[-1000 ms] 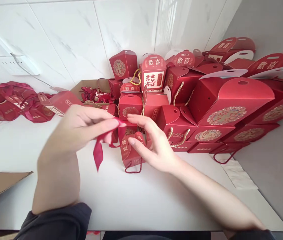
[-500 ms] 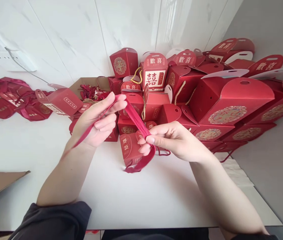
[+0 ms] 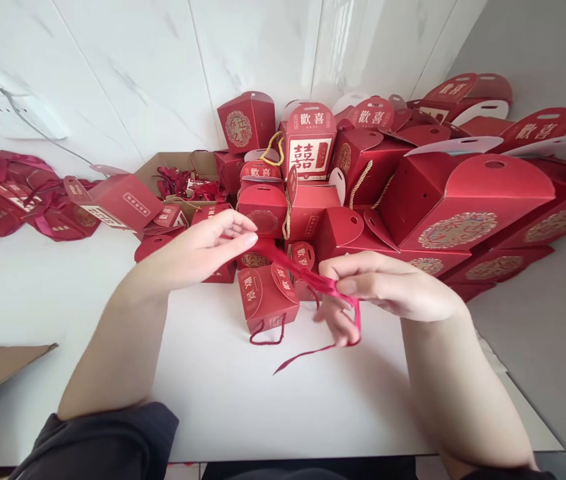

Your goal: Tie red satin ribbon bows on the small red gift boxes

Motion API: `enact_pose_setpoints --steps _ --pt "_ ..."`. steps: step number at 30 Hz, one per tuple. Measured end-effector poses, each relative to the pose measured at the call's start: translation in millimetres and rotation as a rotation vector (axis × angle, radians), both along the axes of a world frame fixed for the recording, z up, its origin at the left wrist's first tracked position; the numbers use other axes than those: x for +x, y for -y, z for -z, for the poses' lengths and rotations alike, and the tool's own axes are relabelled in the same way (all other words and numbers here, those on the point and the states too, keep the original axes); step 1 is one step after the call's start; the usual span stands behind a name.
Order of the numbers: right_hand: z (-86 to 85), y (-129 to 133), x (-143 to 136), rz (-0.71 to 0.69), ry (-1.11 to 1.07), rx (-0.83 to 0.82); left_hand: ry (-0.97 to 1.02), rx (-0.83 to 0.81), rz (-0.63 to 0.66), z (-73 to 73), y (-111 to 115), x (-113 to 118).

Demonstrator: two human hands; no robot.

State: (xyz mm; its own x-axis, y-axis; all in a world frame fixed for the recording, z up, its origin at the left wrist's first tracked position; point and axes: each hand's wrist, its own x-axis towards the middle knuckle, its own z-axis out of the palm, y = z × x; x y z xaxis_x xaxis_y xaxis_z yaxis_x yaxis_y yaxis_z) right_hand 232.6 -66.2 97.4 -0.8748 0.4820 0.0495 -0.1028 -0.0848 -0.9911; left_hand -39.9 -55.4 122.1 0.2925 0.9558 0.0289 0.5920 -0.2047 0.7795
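A crimson ribbon is stretched in the air between my two hands. My left hand pinches one end of it between thumb and fingers. My right hand grips it farther along between thumb and forefinger, and its lower fingers are curled, slightly blurred. From there the ribbon loops around those fingers, and a thin loose tail hangs to the left above the white table. Just behind and below the ribbon is a small red gift box with a dark red cord handle.
Red gift boxes are stacked at the right against the wall. A cardboard carton at the back holds ribbon-tied red items. More red packages lie at the left. A cardboard flap juts in at the left front.
The ribbon and my right hand have moved right and slightly down. My left hand has lowered and turned; the ribbon tail over its wrist is gone. A loose tail now hangs below my right hand.
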Motion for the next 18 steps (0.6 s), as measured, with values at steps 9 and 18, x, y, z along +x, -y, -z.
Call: enact_pose_setpoints --steps 9,18 --pt "8.0 -5 -9 0.133 0.256 0.084 0.425 -0.430 0.409 23.3 17 47" --pt "3.9 1 -15 0.288 0.144 0.245 0.343 -0.426 0.494 16.1 18 39"
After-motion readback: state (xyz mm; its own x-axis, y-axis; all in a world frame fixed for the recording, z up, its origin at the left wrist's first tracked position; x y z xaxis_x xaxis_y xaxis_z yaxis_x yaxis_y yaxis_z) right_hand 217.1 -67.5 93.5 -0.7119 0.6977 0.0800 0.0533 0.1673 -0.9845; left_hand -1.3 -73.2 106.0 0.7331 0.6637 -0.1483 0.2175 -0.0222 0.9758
